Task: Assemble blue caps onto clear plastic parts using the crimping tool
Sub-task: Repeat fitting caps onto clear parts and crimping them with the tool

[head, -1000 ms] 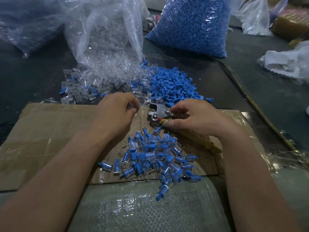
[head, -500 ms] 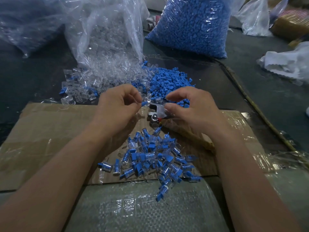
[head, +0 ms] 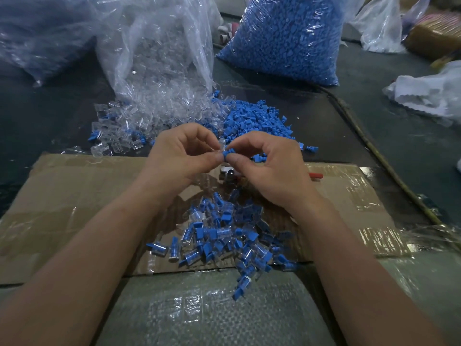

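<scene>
While the left hand [head: 184, 156] pinches a clear plastic part [head: 221, 144] in its grip, the right hand [head: 269, 166] pinches a blue cap [head: 227, 153], touching it from 4 o'clock; crimping tool [head: 229, 174] lies at 6 o'clock.

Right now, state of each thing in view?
Left hand, pinching clear part.
Right hand, pinching cap.
Tool, lying unheld on cardboard, mostly hidden.
Clear bag, open, contents spilling out.
Blue bag, full, top out of view.
Finished pile, loose on cardboard.
</scene>
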